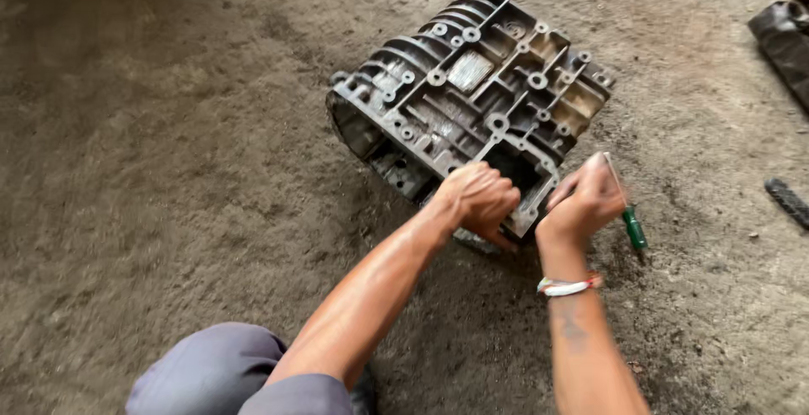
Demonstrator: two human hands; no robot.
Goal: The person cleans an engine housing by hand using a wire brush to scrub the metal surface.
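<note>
A greasy metal engine casing (468, 99) lies on the dirt floor (168, 128). The left hand (478, 200) is curled tight over its near rim; the right hand (583, 204) is closed around a green-handled screwdriver (629, 217) just beside that rim. On such oily metal the tool may well slip toward the left fingers, or the casing may rock

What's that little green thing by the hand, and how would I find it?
Start at the big grey metal casing on the dirt floor. At its near corner, the right hand holds a thin tool with a green handle. Nothing else there is bright green.
</note>
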